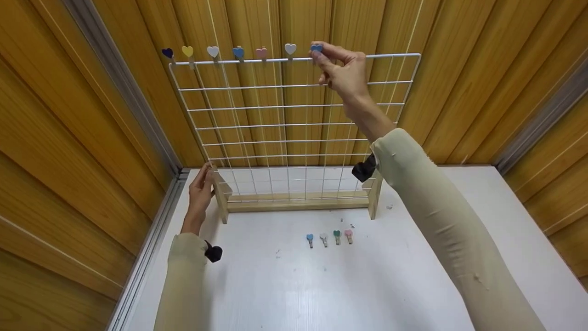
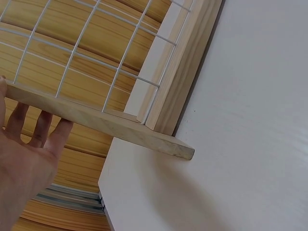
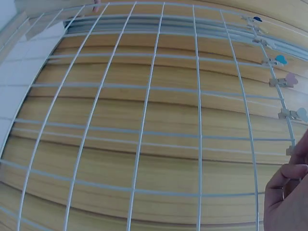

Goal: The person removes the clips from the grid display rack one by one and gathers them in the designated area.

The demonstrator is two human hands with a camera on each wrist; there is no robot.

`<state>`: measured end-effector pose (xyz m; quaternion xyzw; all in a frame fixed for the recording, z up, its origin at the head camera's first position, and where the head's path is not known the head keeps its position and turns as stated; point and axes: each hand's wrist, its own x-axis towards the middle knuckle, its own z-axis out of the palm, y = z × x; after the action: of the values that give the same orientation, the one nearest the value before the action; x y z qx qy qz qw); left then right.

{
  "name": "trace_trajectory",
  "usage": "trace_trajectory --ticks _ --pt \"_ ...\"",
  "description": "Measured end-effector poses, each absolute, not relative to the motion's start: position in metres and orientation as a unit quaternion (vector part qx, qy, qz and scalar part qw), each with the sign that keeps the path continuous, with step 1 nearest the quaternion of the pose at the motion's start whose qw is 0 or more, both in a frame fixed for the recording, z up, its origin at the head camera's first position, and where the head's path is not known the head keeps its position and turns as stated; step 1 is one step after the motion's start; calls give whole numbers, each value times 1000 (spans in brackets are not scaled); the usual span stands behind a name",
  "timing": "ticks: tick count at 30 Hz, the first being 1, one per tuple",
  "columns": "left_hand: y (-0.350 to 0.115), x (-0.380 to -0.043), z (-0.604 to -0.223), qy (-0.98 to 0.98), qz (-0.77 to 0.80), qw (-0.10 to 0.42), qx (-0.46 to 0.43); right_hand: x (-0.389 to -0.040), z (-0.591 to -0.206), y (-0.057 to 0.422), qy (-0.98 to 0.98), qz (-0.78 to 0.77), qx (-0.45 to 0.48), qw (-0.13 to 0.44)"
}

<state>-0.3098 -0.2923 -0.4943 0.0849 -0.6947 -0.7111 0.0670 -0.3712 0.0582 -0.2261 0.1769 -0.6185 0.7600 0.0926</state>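
Note:
At the top wire of a white wire grid rack (image 1: 285, 124), my right hand (image 1: 347, 73) pinches a small clothespin with a blue heart (image 1: 316, 48) between thumb and fingers. To its left, several heart clothespins stand along the same wire: dark blue (image 1: 167, 53), yellow (image 1: 187, 51), white (image 1: 212, 51), blue (image 1: 238, 52), pink (image 1: 261, 53) and another white one (image 1: 290, 48). My left hand (image 1: 199, 195) grips the rack's left wooden upright (image 2: 101, 119), fingers wrapped against its outer side. In the right wrist view, the pinched clothespin is mostly hidden behind my right hand (image 3: 288, 197).
On the white table (image 1: 294, 285), a short row of clothespins lies in front of the rack: blue (image 1: 310, 240), white (image 1: 324, 239), green (image 1: 337, 236) and pink (image 1: 349, 236). Yellow wood-pattern panels (image 1: 298, 23) rise behind the rack. Small specks dot the tabletop.

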Motion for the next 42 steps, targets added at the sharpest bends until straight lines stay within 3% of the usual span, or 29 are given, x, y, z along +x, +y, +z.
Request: trace_trajectory --ticks 8,17,29,42 --pt "-286 -296 -477 -696 -710 62 91 -367 -222 54 -585 788 172 81" --pt "-283 -302 -482 -697 -709 63 88 -357 -226 70 -560 803 200 48" --pt "-287 -313 -507 -715 -691 84 68 -329 -264 126 -613 757 226 19" --pt "-286 -304 -485 -701 -705 57 90 -312 -303 165 -709 663 239 2"
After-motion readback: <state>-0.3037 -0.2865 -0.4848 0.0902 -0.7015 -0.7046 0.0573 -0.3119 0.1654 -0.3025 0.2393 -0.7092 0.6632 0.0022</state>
